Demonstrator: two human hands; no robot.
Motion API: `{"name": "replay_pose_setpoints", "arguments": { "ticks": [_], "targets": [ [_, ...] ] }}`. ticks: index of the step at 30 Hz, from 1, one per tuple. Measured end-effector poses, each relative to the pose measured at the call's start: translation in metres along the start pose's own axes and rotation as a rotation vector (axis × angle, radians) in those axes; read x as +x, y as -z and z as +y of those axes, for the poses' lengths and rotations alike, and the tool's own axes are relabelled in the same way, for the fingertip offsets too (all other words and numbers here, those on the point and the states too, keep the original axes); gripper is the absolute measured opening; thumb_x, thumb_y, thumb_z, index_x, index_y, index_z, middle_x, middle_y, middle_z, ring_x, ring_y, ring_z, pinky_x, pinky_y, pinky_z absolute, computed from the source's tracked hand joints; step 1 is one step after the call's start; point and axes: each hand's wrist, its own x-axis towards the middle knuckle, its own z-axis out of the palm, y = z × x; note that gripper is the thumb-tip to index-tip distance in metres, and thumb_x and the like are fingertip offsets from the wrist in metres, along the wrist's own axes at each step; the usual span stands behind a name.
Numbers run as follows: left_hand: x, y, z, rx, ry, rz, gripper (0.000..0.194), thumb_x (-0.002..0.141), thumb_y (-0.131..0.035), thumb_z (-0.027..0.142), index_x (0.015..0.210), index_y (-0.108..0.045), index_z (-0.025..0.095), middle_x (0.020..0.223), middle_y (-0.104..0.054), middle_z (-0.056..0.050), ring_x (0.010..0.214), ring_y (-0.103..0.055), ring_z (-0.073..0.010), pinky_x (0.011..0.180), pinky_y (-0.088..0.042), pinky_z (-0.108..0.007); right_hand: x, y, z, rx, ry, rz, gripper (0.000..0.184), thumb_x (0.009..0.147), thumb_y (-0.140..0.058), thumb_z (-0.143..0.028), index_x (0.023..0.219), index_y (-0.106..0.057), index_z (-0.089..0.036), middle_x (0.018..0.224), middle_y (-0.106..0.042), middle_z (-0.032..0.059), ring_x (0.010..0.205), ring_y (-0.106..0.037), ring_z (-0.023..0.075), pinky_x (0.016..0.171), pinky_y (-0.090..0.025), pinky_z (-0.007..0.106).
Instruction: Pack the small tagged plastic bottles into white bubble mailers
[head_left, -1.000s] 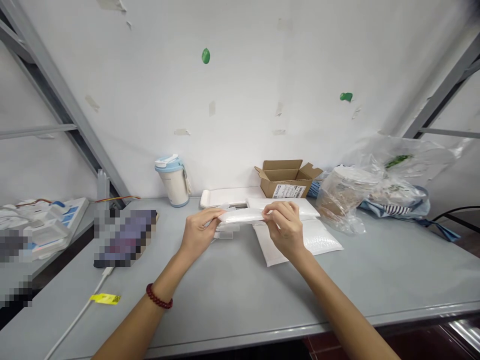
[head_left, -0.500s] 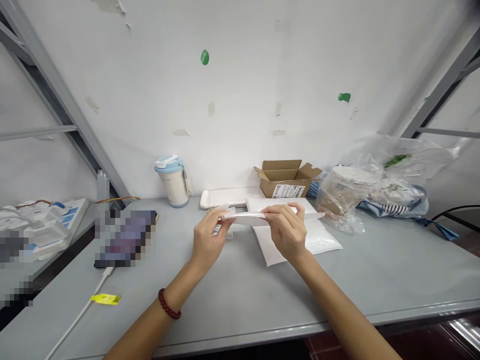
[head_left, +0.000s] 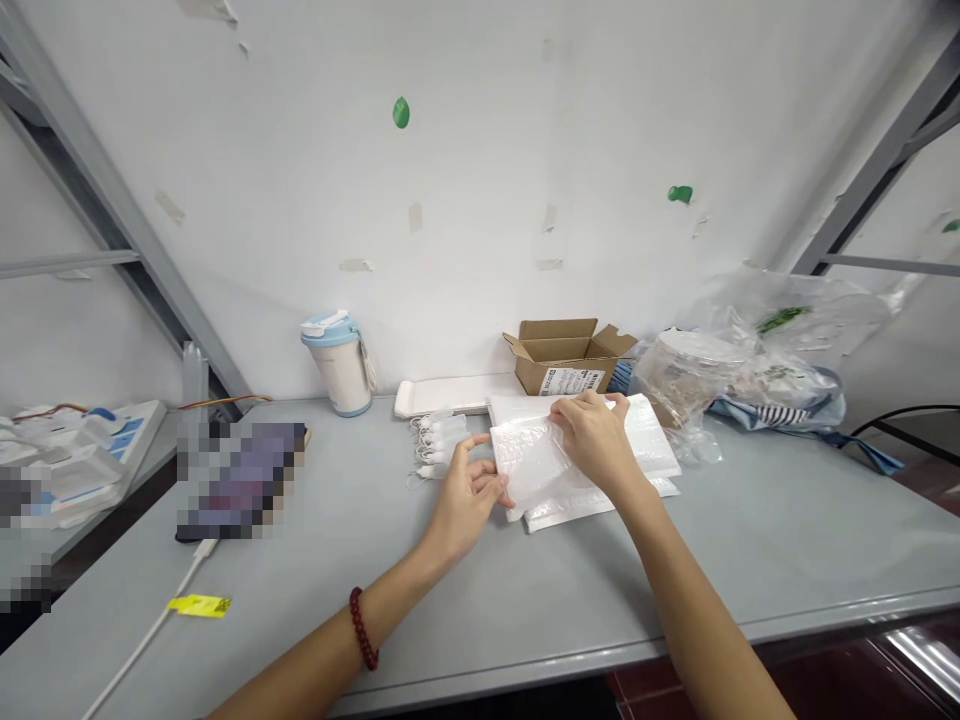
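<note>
A white bubble mailer (head_left: 534, 468) is tilted over another white bubble mailer (head_left: 559, 514) on the grey table. My right hand (head_left: 596, 440) is closed on the upper part of the top mailer, with the fingertips bent and partly hidden. At that mailer's left edge is my left hand (head_left: 469, 500), its thumb over the edge and its curled fingers against it. Just beyond the left hand lie several small white tags with thin string loops (head_left: 441, 438). A dark red bead bracelet (head_left: 363, 628) circles my left wrist.
Behind the mailers stand a white tray (head_left: 450, 394) and an open cardboard box (head_left: 559, 375). A blue-lidded cup (head_left: 341, 370) is by the wall. On the left lies a blurred phone-like device (head_left: 244, 480) with a white cable (head_left: 142, 640); clear plastic bags (head_left: 697, 370) lie right.
The top mailer has gone from edge-on to tilted, showing its broad face. My left hand has moved right and nearer, uncovering the string tags. My right hand has shifted slightly right and up.
</note>
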Motion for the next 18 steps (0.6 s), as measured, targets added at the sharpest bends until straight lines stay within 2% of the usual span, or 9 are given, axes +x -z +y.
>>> {"name": "replay_pose_setpoints", "arguments": {
  "ticks": [2,5,8,12,18],
  "targets": [
    [-0.001,-0.003,-0.003,0.022,-0.012,-0.026,0.040,0.078,-0.056,0.024,0.113,-0.037,0.020,0.087,-0.058,0.000,0.059,-0.060,-0.0094,0.065,-0.048,-0.027,0.001,0.000,0.004,-0.021,-0.048,-0.131,0.024,0.086,-0.040,-0.011,0.074,-0.060,-0.017,0.071,-0.066,0.0040,0.084,-0.054,0.0196,0.088,-0.021,0.043],
    [-0.001,-0.006,-0.007,0.086,-0.007,-0.088,0.027,0.078,-0.055,0.023,0.103,-0.049,0.016,0.090,-0.057,-0.003,0.062,-0.059,-0.0097,0.068,-0.047,-0.028,0.002,0.001,0.009,-0.047,-0.099,-0.241,0.026,0.086,-0.037,-0.010,0.075,-0.060,-0.017,0.074,-0.067,0.0060,0.087,-0.053,0.0208,0.087,-0.022,0.043],
    [0.000,-0.005,-0.010,0.132,0.083,-0.149,0.033,0.078,-0.055,0.022,0.108,-0.055,0.010,0.090,-0.059,-0.006,0.066,-0.058,-0.0114,0.073,-0.046,-0.031,0.003,-0.002,0.012,-0.059,-0.127,-0.308,0.026,0.087,-0.037,-0.012,0.076,-0.061,-0.017,0.078,-0.067,0.0075,0.089,-0.053,0.0218,0.085,-0.023,0.043],
    [0.001,-0.001,-0.013,0.143,0.151,-0.238,0.048,0.078,-0.056,0.020,0.123,-0.049,0.005,0.092,-0.062,-0.010,0.074,-0.057,-0.0142,0.076,-0.045,-0.032,0.002,-0.010,0.009,-0.053,-0.129,-0.339,0.026,0.090,-0.038,-0.020,0.077,-0.060,-0.017,0.082,-0.068,0.0077,0.092,-0.053,0.0231,0.086,-0.024,0.044],
    [0.001,0.001,-0.013,0.175,0.158,-0.284,0.056,0.078,-0.056,0.019,0.130,-0.043,0.002,0.098,-0.061,-0.013,0.084,-0.058,-0.0170,0.079,-0.044,-0.032,-0.003,-0.021,-0.001,-0.007,-0.146,-0.306,0.033,0.088,-0.043,-0.046,0.085,-0.058,-0.016,0.093,-0.066,0.0089,0.094,-0.053,0.0252,0.081,-0.030,0.040]
  ]
}}
